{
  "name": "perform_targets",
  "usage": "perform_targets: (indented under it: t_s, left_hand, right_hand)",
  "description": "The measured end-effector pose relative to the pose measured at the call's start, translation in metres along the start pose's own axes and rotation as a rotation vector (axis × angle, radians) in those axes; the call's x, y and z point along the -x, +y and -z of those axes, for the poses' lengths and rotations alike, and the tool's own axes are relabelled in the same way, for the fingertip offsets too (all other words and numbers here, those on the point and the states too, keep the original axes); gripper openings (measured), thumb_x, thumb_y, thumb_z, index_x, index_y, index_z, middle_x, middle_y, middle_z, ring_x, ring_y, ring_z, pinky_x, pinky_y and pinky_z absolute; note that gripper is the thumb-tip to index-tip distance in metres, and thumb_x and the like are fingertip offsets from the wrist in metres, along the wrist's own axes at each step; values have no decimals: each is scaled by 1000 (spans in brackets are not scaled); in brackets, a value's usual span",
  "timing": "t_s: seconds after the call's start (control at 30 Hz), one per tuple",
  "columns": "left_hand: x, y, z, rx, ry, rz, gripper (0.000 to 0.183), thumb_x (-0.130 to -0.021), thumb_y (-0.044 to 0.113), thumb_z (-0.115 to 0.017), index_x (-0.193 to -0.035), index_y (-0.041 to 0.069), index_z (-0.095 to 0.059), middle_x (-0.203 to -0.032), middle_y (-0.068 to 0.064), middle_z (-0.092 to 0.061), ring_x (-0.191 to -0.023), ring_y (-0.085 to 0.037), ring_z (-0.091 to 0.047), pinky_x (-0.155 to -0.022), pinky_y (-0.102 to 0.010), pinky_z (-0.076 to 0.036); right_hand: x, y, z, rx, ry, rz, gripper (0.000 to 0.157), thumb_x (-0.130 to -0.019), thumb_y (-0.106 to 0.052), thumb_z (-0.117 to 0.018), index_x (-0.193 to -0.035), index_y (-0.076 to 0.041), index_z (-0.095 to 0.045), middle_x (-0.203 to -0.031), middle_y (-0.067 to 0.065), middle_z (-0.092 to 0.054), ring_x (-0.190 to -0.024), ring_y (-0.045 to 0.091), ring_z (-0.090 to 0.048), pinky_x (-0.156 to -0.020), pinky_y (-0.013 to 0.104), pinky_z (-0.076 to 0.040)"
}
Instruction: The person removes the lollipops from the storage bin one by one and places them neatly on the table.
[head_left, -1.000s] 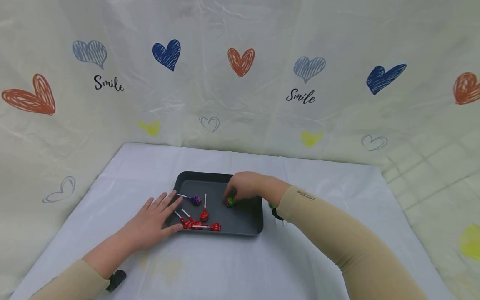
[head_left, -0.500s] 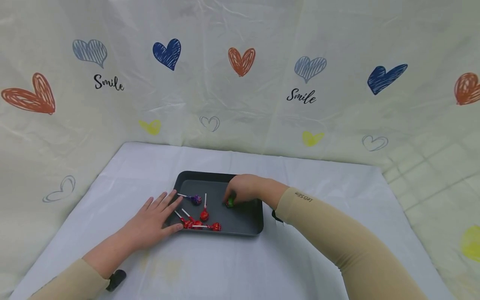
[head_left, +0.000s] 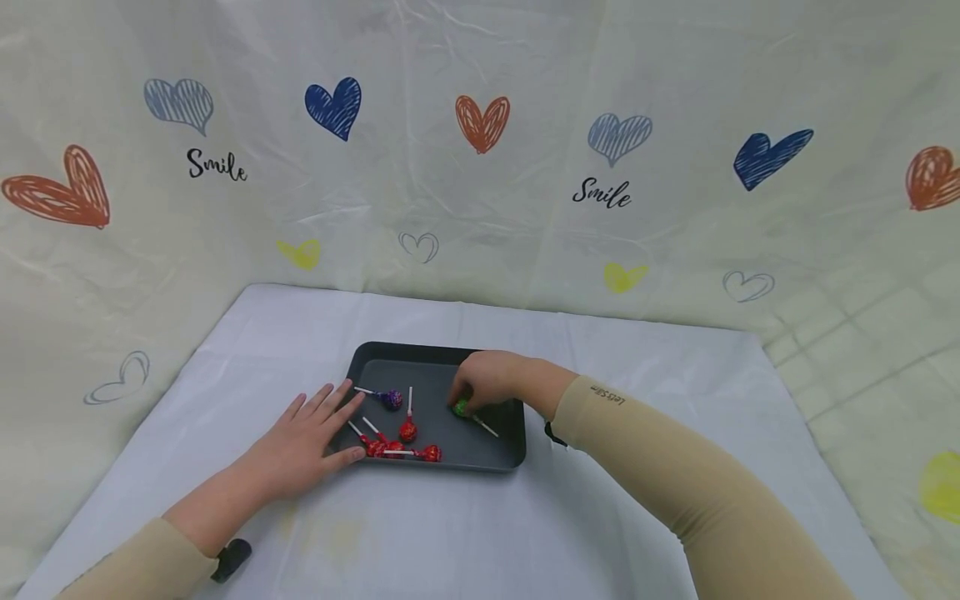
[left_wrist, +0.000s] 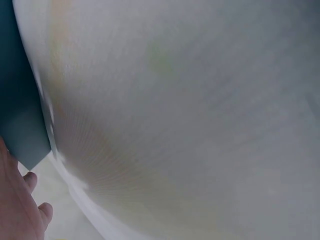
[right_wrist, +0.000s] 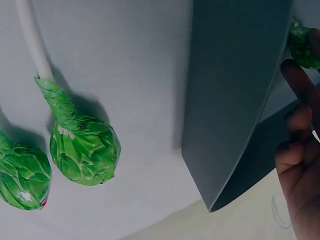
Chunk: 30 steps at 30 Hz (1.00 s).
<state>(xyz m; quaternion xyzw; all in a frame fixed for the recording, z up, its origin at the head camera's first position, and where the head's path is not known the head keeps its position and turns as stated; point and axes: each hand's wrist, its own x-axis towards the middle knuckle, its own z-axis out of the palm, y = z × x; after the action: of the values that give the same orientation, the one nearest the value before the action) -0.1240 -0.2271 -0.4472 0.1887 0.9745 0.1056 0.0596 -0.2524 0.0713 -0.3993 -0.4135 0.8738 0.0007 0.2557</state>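
Observation:
A dark grey tray (head_left: 472,454) sits on a white cloth. Over its right half my right hand (head_left: 489,379) reaches down and pinches the wrapped head of a green lollipop (head_left: 460,407), whose white stick points to the lower right. My left hand (head_left: 303,446) rests at the tray's left edge with its fingers straight and spread. Inside the tray lie a purple lollipop (head_left: 392,400), a red lollipop (head_left: 408,429) with its stick pointing away, and more red lollipops (head_left: 430,453) at the front left, partly behind the left thumb.
Two more green lollipops (right_wrist: 85,150) lie on the cloth outside the tray, close to the right wrist; the right sleeve hides them in the head view. Behind the white-covered table (head_left: 637,350) hangs a pale sheet (head_left: 525,233) printed with hearts.
The green lollipop's stick, hidden before, now shows toward the lower right under my right hand. That hand has moved only slightly. My left hand and the other lollipops in the tray stay put.

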Motion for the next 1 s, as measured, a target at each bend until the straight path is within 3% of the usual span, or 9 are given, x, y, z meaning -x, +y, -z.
perform_targets:
  t_s: [0.6,1.0]
  left_hand:
    - [0,1,0,-4,12,-3,89,-90,72,-49,-158,17,-29,-164,-11,-19,-148,-41,-17,-116,-64,-12]
    - [1,0,-2,-1,18,-10,87,-91,68,-52,-158,17,-28,-164,-12,-18,-148,-40,-17,-116,-64,-12]
  right_hand:
    - [4,3,-2,-32,16,-26,26,-87,-30,-78,-113,-27,-77,-107,-15,-71,-95,3,-60,-91,25,-51]
    - [16,14,11,-130,97,-37,27,-86,-31,-79,-113,-28,-77,-104,-18,-71,-98,3,-60,-91,28,-51]
